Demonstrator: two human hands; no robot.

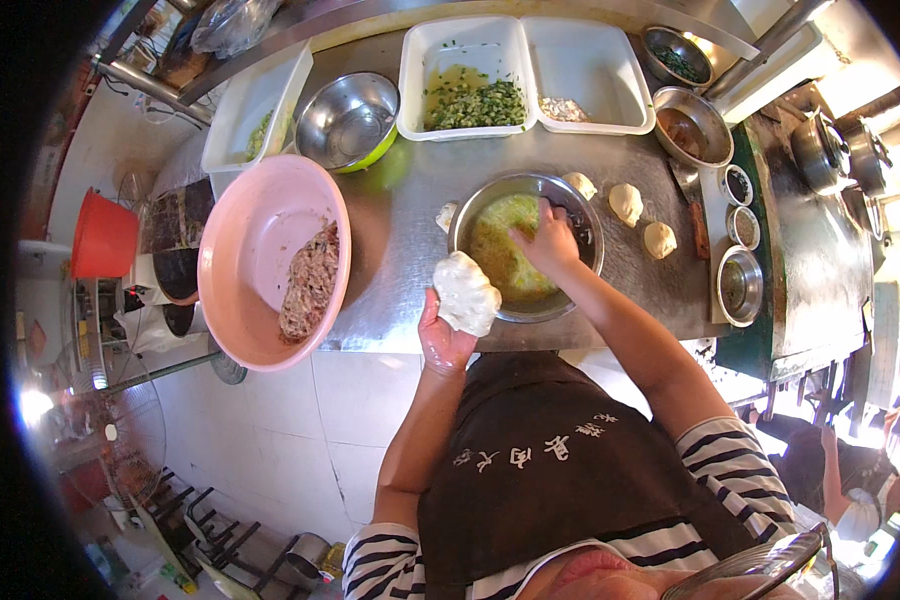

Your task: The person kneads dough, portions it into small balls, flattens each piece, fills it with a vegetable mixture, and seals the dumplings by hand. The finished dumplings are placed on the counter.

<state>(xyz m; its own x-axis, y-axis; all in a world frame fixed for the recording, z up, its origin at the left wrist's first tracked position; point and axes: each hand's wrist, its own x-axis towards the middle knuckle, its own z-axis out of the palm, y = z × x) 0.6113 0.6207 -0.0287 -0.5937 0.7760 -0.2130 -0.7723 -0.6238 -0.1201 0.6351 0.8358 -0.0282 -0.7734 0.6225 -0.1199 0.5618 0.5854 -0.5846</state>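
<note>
My left hand [445, 336] holds a flattened piece of pale, shiny dough [466, 293] at the near-left rim of a steel bowl [597, 262]. In that bowl lies a wet yellow-green mixture [506, 225] that seems to contain chopped greens. My right hand [551, 244] reaches into the bowl at its right side, thumb spread away from the fingers; nothing shows in its grasp. To the right of the bowl sit dough balls [626, 204] on the steel table. Another bit of dough [445, 217] shows past the bowl's left rim.
A pink basin [217, 247] with minced meat [311, 281] stands left. White tubs, one with chopped greens [487, 105], and an empty steel bowl [347, 120] line the back. A wooden-handled blade [697, 225] and small bowls [740, 285] lie right, beside a stove [810, 262].
</note>
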